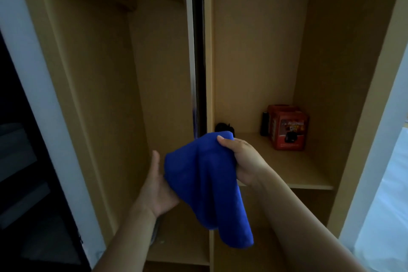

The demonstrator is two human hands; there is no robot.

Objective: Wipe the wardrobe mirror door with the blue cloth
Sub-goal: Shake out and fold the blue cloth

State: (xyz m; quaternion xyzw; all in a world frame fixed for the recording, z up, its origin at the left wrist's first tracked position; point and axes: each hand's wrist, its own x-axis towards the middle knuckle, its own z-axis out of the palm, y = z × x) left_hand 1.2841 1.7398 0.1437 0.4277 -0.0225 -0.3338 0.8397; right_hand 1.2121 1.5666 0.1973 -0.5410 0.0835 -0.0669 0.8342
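Blue cloth (205,183) hangs before the open wardrobe (254,51), pinched at its top by the right hand (245,161), while the left hand (159,185) seems to grip its side

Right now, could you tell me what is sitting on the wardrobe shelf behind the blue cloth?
On the shelf stand two red boxes with a dark upright item beside them. A black object shows partly above the blue cloth, which covers the rest.
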